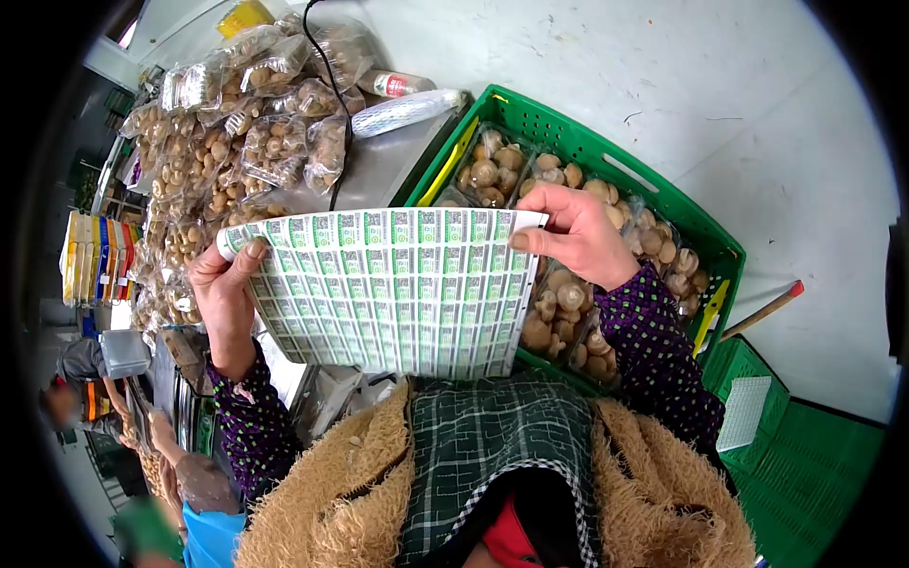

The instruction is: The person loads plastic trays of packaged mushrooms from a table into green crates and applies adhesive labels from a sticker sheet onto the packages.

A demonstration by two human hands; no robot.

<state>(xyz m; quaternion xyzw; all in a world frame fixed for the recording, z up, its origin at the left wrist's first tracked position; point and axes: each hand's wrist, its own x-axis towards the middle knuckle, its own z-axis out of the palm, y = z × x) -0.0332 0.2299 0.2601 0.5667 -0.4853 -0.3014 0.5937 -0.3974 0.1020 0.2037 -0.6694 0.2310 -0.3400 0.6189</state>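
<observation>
A sheet of green and white labels [388, 284], printed in rows with small square codes, is stretched between my two hands. My left hand [225, 289] pinches its upper left corner, thumb on the printed face. At the upper right corner my right hand [582, 235] grips the edge between thumb and fingers. Behind and below the sheet stands a green crate [615, 161] with packs of brown mushrooms [568, 293] in it. The sheet hides part of the crate and its near left side.
Many bagged mushroom packs [275, 147] are heaped on the metal table [379, 170] at left. A white roll [407, 112] lies near the crate, and a black cable [331, 85] hangs over the heap. Green crates [805, 473] stand at lower right. Other people [90, 364] are at far left.
</observation>
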